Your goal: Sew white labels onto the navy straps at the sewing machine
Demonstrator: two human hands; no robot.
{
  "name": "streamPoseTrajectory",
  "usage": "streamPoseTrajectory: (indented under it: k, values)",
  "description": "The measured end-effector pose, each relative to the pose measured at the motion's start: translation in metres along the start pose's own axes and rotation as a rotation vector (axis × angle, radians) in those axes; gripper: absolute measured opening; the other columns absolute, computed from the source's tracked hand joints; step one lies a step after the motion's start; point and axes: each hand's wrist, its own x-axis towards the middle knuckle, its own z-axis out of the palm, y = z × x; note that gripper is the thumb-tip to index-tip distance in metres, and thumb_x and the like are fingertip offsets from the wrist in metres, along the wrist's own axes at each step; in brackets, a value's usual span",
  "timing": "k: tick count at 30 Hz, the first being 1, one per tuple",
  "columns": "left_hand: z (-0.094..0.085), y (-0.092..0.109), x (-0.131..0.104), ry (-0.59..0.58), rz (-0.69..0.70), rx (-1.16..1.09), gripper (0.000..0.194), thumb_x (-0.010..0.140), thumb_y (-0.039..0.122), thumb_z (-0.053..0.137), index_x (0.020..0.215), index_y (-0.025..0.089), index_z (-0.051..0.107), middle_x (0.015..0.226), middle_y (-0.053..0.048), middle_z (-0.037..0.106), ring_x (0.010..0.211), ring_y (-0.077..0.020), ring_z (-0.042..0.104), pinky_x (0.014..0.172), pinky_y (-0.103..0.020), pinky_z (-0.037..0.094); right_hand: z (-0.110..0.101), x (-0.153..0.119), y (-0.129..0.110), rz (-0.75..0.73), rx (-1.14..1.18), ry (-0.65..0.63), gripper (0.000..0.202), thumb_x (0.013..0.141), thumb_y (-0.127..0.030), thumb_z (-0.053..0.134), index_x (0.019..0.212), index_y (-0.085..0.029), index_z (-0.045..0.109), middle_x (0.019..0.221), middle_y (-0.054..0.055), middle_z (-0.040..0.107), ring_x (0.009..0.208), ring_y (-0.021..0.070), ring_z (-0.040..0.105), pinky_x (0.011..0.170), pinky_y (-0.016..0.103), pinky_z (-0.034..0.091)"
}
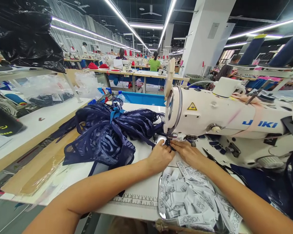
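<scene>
The white sewing machine [197, 109] stands at the right, its needle area low at its left end. My left hand [161, 156] is closed on dark navy fabric [167, 142] under the needle area. Beside it, my right hand [184, 150] lies with its fingers pressed together at the same fabric. A bundle of navy mesh garments [107, 136], tied with a blue strip [116, 113], rests to the left of the hands. White printed labels [185, 198] fill a metal tray [159, 203] below my right hand and forearm.
Black scissors [224, 167] lie partly under my right forearm. A ruler scale [136, 201] marks the table's front edge. Navy fabric [256, 185] lies at the right. Brown card [46, 162] is at the left. People sit at machines farther back.
</scene>
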Motion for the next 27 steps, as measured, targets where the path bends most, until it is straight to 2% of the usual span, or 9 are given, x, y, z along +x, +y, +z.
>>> streamPoseTrajectory:
  k: [8, 15, 20, 24, 27]
  values:
    - [-0.001, 0.000, 0.004, -0.027, -0.035, 0.008, 0.014, 0.080, 0.006, 0.047, 0.072, 0.012, 0.056, 0.068, -0.005, 0.064, 0.064, -0.0180, 0.059, 0.075, -0.039, 0.036, -0.001, 0.003, 0.001, 0.059, 0.026, -0.022, 0.045, 0.078, -0.001, 0.037, 0.116, -0.016, 0.056, 0.109, 0.010, 0.064, 0.090, 0.0208, 0.062, 0.076, 0.035, 0.053]
    - [-0.005, -0.002, 0.001, -0.042, -0.035, 0.000, 0.012, 0.080, 0.006, 0.047, 0.074, 0.011, 0.056, 0.070, -0.005, 0.064, 0.066, -0.0178, 0.058, 0.078, -0.039, 0.034, 0.000, 0.002, 0.005, 0.069, 0.027, 0.035, 0.040, 0.079, -0.008, 0.038, 0.112, -0.015, 0.059, 0.109, 0.010, 0.064, 0.092, 0.0210, 0.061, 0.077, 0.035, 0.051]
    - [-0.012, -0.026, -0.012, -0.102, 0.052, -0.119, 0.014, 0.082, 0.008, 0.046, 0.090, 0.012, 0.057, 0.088, -0.007, 0.067, 0.081, -0.0181, 0.060, 0.086, -0.040, 0.030, -0.004, -0.001, 0.004, 0.043, 0.106, 0.030, 0.029, 0.082, -0.020, 0.043, 0.100, -0.018, 0.065, 0.099, 0.008, 0.065, 0.087, 0.0201, 0.061, 0.076, 0.034, 0.050]
    - [-0.011, -0.047, -0.021, -0.141, 0.061, -0.261, 0.025, 0.080, 0.005, 0.046, 0.100, 0.016, 0.057, 0.106, -0.005, 0.064, 0.097, -0.0171, 0.057, 0.088, -0.037, 0.029, -0.002, -0.004, -0.007, 0.029, 0.148, 0.029, 0.030, 0.084, -0.023, 0.042, 0.106, -0.016, 0.061, 0.099, 0.010, 0.060, 0.088, 0.0206, 0.057, 0.072, 0.035, 0.051]
    - [-0.009, -0.049, -0.024, -0.152, 0.038, -0.264, 0.032, 0.080, 0.005, 0.046, 0.108, 0.017, 0.055, 0.114, -0.006, 0.060, 0.104, -0.0190, 0.053, 0.088, -0.037, 0.029, 0.002, -0.004, -0.012, 0.046, 0.142, 0.063, 0.032, 0.085, -0.021, 0.039, 0.110, -0.014, 0.058, 0.098, 0.012, 0.058, 0.089, 0.0222, 0.055, 0.075, 0.039, 0.051]
